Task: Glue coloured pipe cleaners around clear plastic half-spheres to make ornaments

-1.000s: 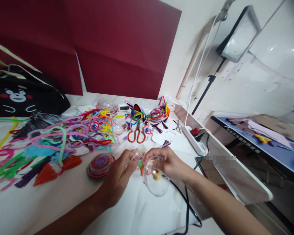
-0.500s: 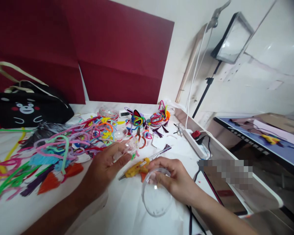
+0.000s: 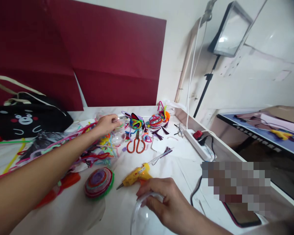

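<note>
My right hand [image 3: 161, 199] grips the rim of a clear plastic half ball [image 3: 147, 217] in the foreground, thumb and fingers on its edge. The lower part of the half ball is cut off by the frame. My left hand [image 3: 109, 124] reaches to the back of the table, its fingers closed at a small clear plastic piece [image 3: 120, 122] whose outline is partly hidden. Just beyond my right hand lies a yellow glue gun [image 3: 134, 175], nozzle to the left. A dome coiled in coloured pipe cleaners [image 3: 99, 183] rests left of it. Orange-handled scissors [image 3: 136, 145] lie behind.
Pipe cleaners [image 3: 95, 156] heap up under and beside my left arm. Wrapped, colourful balls [image 3: 155, 121] stand at the back. On the right are a white power strip [image 3: 198, 143], a black cable and a phone [image 3: 245, 213]. A black bag [image 3: 26, 120] sits at the left.
My left hand has moved away to the back with the clear piece, uncovering the coiled dome and scissors. My right hand, still on the half ball, has come lower in view.
</note>
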### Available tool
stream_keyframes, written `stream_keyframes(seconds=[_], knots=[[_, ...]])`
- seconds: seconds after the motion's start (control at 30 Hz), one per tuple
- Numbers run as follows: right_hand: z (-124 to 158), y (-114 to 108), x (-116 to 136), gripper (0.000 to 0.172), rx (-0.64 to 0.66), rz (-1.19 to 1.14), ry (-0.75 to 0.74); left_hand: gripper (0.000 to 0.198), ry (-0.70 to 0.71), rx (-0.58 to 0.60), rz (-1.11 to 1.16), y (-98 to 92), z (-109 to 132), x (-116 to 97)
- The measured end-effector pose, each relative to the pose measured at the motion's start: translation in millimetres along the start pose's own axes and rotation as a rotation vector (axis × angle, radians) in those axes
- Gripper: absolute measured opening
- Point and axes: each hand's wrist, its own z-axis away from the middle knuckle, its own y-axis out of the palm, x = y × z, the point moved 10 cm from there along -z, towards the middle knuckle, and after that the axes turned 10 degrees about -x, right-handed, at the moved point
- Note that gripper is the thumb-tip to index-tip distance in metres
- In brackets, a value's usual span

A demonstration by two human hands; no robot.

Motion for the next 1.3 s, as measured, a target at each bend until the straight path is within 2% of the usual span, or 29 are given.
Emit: stream_keyframes(seconds=[0.13, 0.3, 0.43, 0.6, 0.7, 0.77, 0.87, 0.97, 1.03, 1.1, 1.17, 1.3], knots=[[0, 0, -7, 0.014, -0.002, -0.002, -0.019, 0.031, -0.019, 0.006, -0.085, 28.2, -22, 12], [2, 0, -22, 0.017, 0.037, 0.115, 0.044, 0.033, -0.006, 0.050, -0.192, 59.9, -39, 21], [4, 6, -25, 0.021, 0.144, 0.104, -0.030, 0.029, 0.008, 0.120, -0.254, 82.2, -46, 29], [5, 7, -28, 0.026, 0.163, 0.070, -0.085, 0.029, 0.014, 0.206, -0.293, 105.6, -51, 40], [4, 8, -29, 0.026, 0.161, 0.074, -0.077, 0.030, 0.002, 0.249, -0.302, 113.2, -52, 42], [4, 8, -30, 0.027, 0.167, 0.091, -0.074, 0.033, 0.013, 0.273, -0.295, 112.5, -51, 37], [4, 6, -30, 0.027, 0.169, 0.114, -0.079, 0.036, 0.072, 0.286, -0.272, 100.5, -41, 19], [4, 7, -28, 0.027, 0.176, 0.106, -0.099, 0.027, 0.140, 0.322, -0.243, 87.0, -17, -3], [5, 8, -27, 0.026, 0.180, 0.094, -0.115, 0.030, 0.150, 0.375, -0.228, 83.1, 5, -11], [5, 9, -26, 0.025, 0.176, 0.096, -0.129, 0.022, 0.147, 0.406, -0.197, 80.4, 24, -14], [6, 9, -26, 0.024, 0.164, 0.113, -0.137, 0.011, 0.119, 0.401, -0.148, 75.8, 31, -12], [7, 7, -27, 0.025, 0.147, 0.132, -0.134, 0.018, 0.013, 0.345, 0.018, 58.2, 15, 2]])
